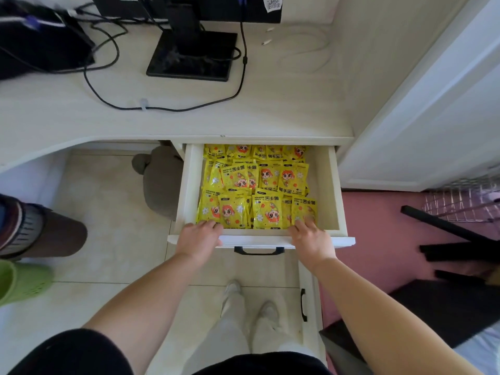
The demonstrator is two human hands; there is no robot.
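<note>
A white desk drawer (pixel 334 190) stands pulled out, packed with several yellow hand-warmer packets (pixel 257 190) printed with an orange cartoon figure. My left hand (pixel 198 238) lies over the drawer's front edge at the left, fingertips touching the nearest packets. My right hand (pixel 311 239) lies over the front edge at the right, fingers reaching onto a packet in the front row. Neither hand visibly grips anything. A black handle (pixel 259 250) hangs on the drawer front between my hands.
The white desk top (pixel 270 109) carries a black monitor stand (pixel 192 55), black cables and a white cable. A grey soft thing (pixel 159 180) lies under the desk. Another person's leg and green shoe (pixel 24 280) are at left. A white door and wire rack (pixel 460 201) are at right.
</note>
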